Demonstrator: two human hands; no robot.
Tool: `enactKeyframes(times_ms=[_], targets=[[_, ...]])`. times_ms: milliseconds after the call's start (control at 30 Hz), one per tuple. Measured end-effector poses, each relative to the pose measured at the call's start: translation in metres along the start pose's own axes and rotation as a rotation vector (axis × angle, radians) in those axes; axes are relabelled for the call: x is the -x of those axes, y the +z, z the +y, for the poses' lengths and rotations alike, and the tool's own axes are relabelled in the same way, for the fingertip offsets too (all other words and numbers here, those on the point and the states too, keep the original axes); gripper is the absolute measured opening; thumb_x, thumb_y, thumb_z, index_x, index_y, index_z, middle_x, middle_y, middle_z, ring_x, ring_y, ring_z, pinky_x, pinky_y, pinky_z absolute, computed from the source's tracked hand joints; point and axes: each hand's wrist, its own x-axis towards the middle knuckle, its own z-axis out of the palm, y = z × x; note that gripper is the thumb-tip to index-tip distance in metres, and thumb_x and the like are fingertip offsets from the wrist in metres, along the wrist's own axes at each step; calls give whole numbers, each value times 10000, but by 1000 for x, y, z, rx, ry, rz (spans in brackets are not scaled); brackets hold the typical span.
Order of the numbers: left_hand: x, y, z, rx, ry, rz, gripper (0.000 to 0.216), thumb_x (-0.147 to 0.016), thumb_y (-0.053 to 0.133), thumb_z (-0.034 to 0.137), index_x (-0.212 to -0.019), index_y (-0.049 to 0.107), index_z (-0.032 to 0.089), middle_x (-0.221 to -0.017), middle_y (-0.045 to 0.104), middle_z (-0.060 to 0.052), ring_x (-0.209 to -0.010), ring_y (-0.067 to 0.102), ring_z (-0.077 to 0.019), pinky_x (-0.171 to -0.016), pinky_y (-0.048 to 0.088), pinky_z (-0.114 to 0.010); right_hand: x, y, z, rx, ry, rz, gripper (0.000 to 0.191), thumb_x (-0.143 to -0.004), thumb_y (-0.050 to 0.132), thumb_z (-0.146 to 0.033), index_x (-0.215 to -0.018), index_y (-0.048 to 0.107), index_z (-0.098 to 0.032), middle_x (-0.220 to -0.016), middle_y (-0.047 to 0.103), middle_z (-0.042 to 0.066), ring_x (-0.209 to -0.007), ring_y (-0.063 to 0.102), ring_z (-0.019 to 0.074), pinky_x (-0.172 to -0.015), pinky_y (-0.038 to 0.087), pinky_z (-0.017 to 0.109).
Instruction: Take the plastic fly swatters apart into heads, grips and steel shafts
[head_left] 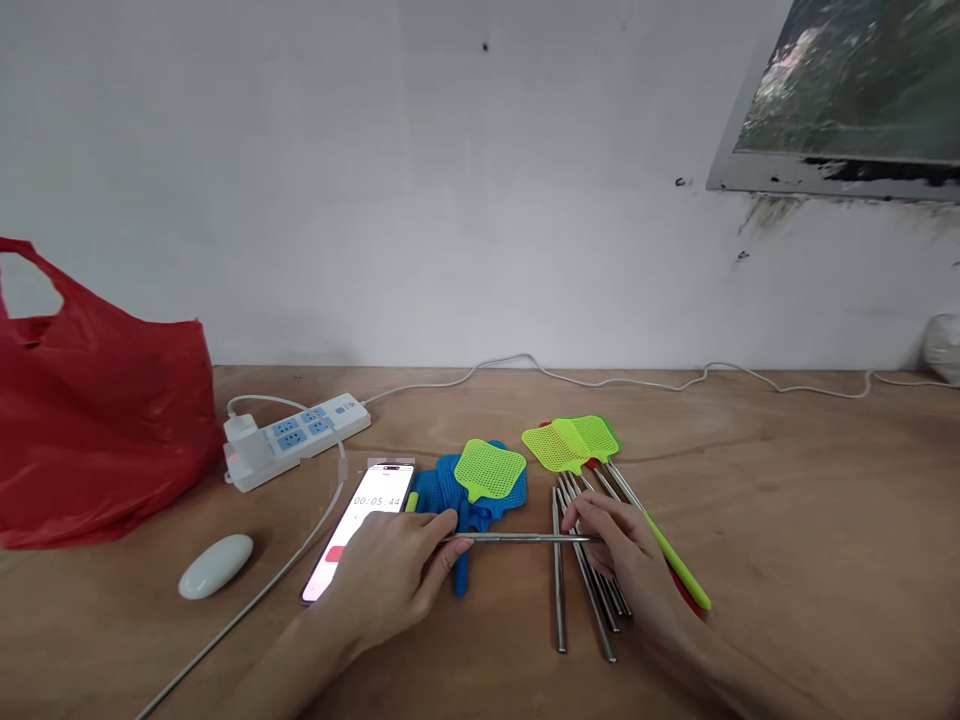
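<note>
A thin telescopic metal rod lies level between my hands. Thumb and fingers of my left hand are closed on its left end, and my right hand pinches the other end. Beyond my left hand are blue fly swatter heads with a yellow-green swatter head on top; a blue handle passes under the rod. Several loose metal rods lie below and beside my right hand, which partly hides them. Past them are yellow-green swatter heads and a swatter with a yellow-green handle.
A phone showing a running timer lies partly under my left hand. Farther left are a white power strip with a cable, a white mouse-shaped object and a red plastic bag. A cord runs along the wall.
</note>
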Motion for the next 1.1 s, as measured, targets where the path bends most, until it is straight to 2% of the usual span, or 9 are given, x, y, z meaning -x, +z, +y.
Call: enactKeyframes(times_ms=[133,233,333,433,533,667,833,967,1100], targets=[[-2,-2,4,-7,-52,-6,398,-1065,284,387,-757,475,224,-616,593,6,-549,562,-201,-530,178,-308,-10,-5,-1,-162,19,19,409,-854,638,-586,-761,660,-188,-560,306,-80,-452,191,60,-420,142,223],[-3,-3,7,-8,-81,-1,407,-1064,286,405,-754,478,224,-603,587,7,-540,564,-206,-529,177,-307,-16,-10,-4,-290,78,65,357,-838,643,-542,-772,658,-191,-496,310,-89,-424,198,58,-406,156,207],[-2,-2,7,-3,-89,9,404,-1062,292,400,-750,479,224,-600,586,8,-539,571,-207,-528,182,-302,-18,-15,-8,-410,174,79,289,-760,712,-472,-757,654,-189,-466,317,-95,-406,200,52,-394,169,195],[-1,2,7,-5,-125,57,406,-1062,300,402,-742,476,224,-573,568,14,-514,556,-198,-524,182,-292,-17,-15,-12,-558,256,-5,271,-728,756,-430,-781,667,-180,-487,370,-84,-410,232,52,-391,191,189],[-1,7,8,3,-170,96,419,-1060,301,417,-728,470,227,-543,540,20,-493,533,-193,-518,182,-284,-14,-13,-13,-695,252,-92,255,-778,759,-409,-832,669,-176,-563,457,-58,-440,291,56,-398,214,183],[-2,11,7,33,-180,68,449,-1061,275,419,-706,472,226,-541,538,17,-495,527,-187,-519,197,-281,-13,-14,-9,-819,260,-193,238,-882,712,-389,-976,662,-176,-652,498,-45,-483,333,60,-415,234,175],[0,13,2,24,-184,48,465,-1056,265,415,-693,484,224,-531,541,16,-488,522,-184,-519,196,-284,-16,-18,-4,-869,313,-361,350,-964,606,-456,-1194,591,-193,-705,504,-42,-500,311,73,-425,227,189],[2,16,1,24,-176,106,480,-1054,268,438,-676,472,224,-521,535,18,-484,515,-179,-523,203,-290,-13,-17,-8,-852,324,-432,324,-930,644,-486,-1088,578,-212,-696,483,-51,-500,296,78,-434,220,201],[2,17,7,64,-145,76,458,-1058,269,410,-690,469,225,-542,555,16,-494,532,-181,-517,207,-292,-5,-7,-14,-806,404,-513,354,-893,664,-546,-1004,534,-236,-726,483,-48,-510,305,80,-449,222,205]])
